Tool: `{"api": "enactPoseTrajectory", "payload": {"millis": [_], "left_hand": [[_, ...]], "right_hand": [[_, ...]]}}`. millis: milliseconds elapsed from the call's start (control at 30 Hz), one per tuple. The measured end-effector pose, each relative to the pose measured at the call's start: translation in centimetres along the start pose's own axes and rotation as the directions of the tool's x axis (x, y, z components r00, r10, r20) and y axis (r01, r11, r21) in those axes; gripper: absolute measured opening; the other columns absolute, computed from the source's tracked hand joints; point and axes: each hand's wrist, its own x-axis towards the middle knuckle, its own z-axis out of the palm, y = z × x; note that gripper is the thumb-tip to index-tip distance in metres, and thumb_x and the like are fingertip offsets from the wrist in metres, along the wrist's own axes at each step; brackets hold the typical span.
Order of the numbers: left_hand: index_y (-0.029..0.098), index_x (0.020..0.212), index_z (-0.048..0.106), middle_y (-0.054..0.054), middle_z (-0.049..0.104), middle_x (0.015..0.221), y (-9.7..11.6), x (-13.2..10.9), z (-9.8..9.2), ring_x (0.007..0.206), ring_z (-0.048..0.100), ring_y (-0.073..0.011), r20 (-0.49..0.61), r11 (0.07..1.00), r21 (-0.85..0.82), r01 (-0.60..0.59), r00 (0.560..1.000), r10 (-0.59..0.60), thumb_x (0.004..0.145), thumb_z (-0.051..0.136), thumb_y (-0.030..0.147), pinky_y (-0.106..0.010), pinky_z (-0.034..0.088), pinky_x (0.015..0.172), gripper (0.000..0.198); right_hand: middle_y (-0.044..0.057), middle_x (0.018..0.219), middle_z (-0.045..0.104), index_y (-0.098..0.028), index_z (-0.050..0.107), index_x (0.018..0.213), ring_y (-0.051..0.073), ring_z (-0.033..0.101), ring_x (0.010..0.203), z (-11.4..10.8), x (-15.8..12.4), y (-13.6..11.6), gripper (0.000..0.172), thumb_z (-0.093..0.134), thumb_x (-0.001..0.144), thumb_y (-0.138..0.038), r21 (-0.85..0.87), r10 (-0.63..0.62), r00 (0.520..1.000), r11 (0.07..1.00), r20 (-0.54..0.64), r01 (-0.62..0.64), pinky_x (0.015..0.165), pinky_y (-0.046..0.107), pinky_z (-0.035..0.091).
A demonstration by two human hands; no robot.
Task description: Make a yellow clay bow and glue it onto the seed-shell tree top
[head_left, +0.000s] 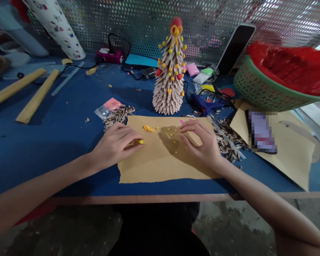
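A piece of yellow clay [141, 142] is pinched between the thumb and fingers of my left hand [117, 144], over the left part of a brown paper sheet [149, 167]. My right hand [201, 142] hovers over the sheet's right part, thumb and index fingertips close together; anything between them is too small to make out. Several tiny yellow balls [174, 142] lie on the paper between my hands. An orange clay lump [148, 128] rests near the sheet's back edge. Behind the sheet stands a cone-shaped tree of seed shells [168, 96] with yellow, orange and red balls.
Sunflower seed shells [229, 138] lie right of the sheet, more [118, 117] at its left. A blue glue gun [206, 104], a green basket [266, 87] and a phone [262, 131] are at the right. Two paper-covered rolls [37, 97] lie left.
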Motion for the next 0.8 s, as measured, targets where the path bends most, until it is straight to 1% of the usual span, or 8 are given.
{"api": "enactPoseTrajectory", "payload": {"millis": [100, 233, 400, 533, 600, 667, 733, 800], "left_hand": [[0.022, 0.094, 0.064, 0.0, 0.077, 0.09, -0.4, -0.6, -0.3, 0.08, 0.071, -0.0164, -0.008, 1.0, 0.002, -0.013, 1.0, 0.013, 0.099, 0.06, 0.026, -0.035, 0.044, 0.08, 0.007], [0.023, 0.091, 0.069, 0.0, 0.077, 0.093, -0.6, -0.8, -0.4, 0.083, 0.068, -0.0182, -0.014, 0.999, 0.044, -0.016, 1.0, 0.017, 0.098, 0.061, 0.024, -0.036, 0.045, 0.078, 0.011], [0.023, 0.097, 0.07, -0.001, 0.077, 0.093, -0.4, -0.6, -0.6, 0.082, 0.068, -0.0181, -0.033, 0.998, 0.062, -0.016, 0.999, 0.018, 0.097, 0.06, 0.02, -0.036, 0.046, 0.074, 0.01], [0.022, 0.097, 0.069, -0.003, 0.077, 0.097, 0.1, -0.4, -1.0, 0.086, 0.068, -0.0209, -0.101, 0.988, 0.154, -0.017, 0.994, 0.032, 0.094, 0.064, 0.018, -0.037, 0.046, 0.074, 0.007], [0.021, 0.098, 0.069, -0.002, 0.078, 0.099, 0.6, -0.2, -1.0, 0.087, 0.067, -0.022, -0.111, 0.976, 0.204, -0.07, 0.989, 0.094, 0.092, 0.066, 0.016, -0.038, 0.045, 0.075, 0.009], [0.019, 0.102, 0.069, -0.001, 0.079, 0.102, 1.3, -0.1, -0.6, 0.089, 0.067, -0.0221, -0.083, 0.962, 0.216, -0.168, 0.978, 0.189, 0.091, 0.067, 0.015, -0.038, 0.044, 0.077, 0.011], [0.018, 0.105, 0.068, -0.003, 0.078, 0.11, 2.1, 0.0, 0.0, 0.092, 0.067, -0.0215, -0.048, 0.948, 0.196, -0.251, 0.963, 0.265, 0.094, 0.065, 0.018, -0.038, 0.043, 0.078, 0.012], [0.016, 0.111, 0.067, -0.005, 0.074, 0.121, 2.8, 0.1, 0.7, 0.102, 0.065, -0.0237, 0.031, 0.942, 0.216, -0.257, 0.966, 0.256, 0.097, 0.061, 0.019, -0.04, 0.041, 0.082, 0.016]], "right_hand": [[0.008, 0.098, 0.069, -0.022, 0.065, 0.095, 0.022, 0.067, 0.098, 0.1, 0.0, 0.1, 0.009, 0.063, 0.091, -0.013, -0.017, -0.024, 1.0, 1.0, 0.01, 0.024, 0.087, 0.041, 0.056], [0.01, 0.1, 0.07, -0.023, 0.067, 0.095, 0.023, 0.067, 0.097, 0.2, 0.0, 0.3, 0.012, 0.061, 0.092, -0.013, -0.065, -0.076, 0.997, 0.995, 0.024, 0.078, 0.087, 0.043, 0.056], [0.009, 0.099, 0.072, -0.023, 0.067, 0.099, 0.023, 0.068, 0.094, 0.3, -0.2, 0.6, 0.014, 0.06, 0.093, -0.012, -0.124, -0.174, 0.983, 0.976, 0.065, 0.181, 0.084, 0.043, 0.055], [0.008, 0.099, 0.073, -0.024, 0.066, 0.101, 0.022, 0.067, 0.094, -0.1, -0.1, 0.8, 0.015, 0.062, 0.093, -0.012, -0.216, -0.243, 0.966, 0.942, 0.089, 0.257, 0.082, 0.042, 0.053], [0.007, 0.098, 0.073, -0.024, 0.065, 0.101, 0.022, 0.067, 0.093, -0.4, 0.1, 0.7, 0.016, 0.063, 0.092, -0.011, -0.268, -0.282, 0.955, 0.917, 0.088, 0.296, 0.082, 0.041, 0.052], [0.007, 0.098, 0.073, -0.024, 0.064, 0.101, 0.022, 0.066, 0.091, -0.5, 0.4, 0.4, 0.016, 0.064, 0.091, -0.011, -0.285, -0.309, 0.947, 0.903, 0.092, 0.322, 0.081, 0.04, 0.051], [0.006, 0.098, 0.072, -0.024, 0.063, 0.1, 0.021, 0.066, 0.092, -0.4, 0.6, -0.2, 0.015, 0.062, 0.092, -0.011, -0.272, -0.31, 0.942, 0.902, 0.128, 0.334, 0.082, 0.04, 0.052], [0.007, 0.1, 0.071, -0.024, 0.063, 0.098, 0.022, 0.065, 0.094, 0.0, 0.7, -0.8, 0.014, 0.059, 0.094, -0.012, -0.258, -0.308, 0.931, 0.899, 0.197, 0.353, 0.083, 0.041, 0.052]]}}
